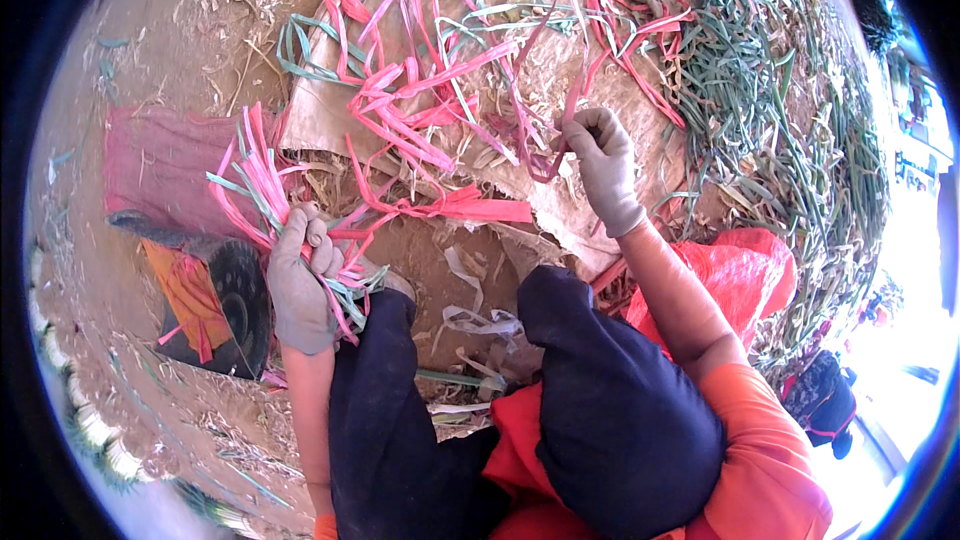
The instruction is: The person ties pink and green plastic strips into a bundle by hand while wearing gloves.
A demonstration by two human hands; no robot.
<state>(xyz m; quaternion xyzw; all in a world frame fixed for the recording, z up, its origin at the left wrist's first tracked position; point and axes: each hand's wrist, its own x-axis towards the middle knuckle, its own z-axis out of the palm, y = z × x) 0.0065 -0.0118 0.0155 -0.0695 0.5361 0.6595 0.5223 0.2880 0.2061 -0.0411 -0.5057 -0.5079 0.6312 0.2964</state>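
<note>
the left hand [303, 290] clamps the bundle [262, 178] just off the sheet's [318, 122] lower-left corner while the right hand [607, 165] pinches a strip [545, 175] toward its right edge, both probably light, limp, easily tangled, best held near an end.

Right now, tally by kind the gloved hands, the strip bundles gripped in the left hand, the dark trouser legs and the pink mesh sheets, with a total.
Gloved hands: 2 (left hand, right hand)
Pink-and-green strip bundle: 1
Dark trouser legs: 2
Pink mesh sheet: 1
Total: 6
</note>
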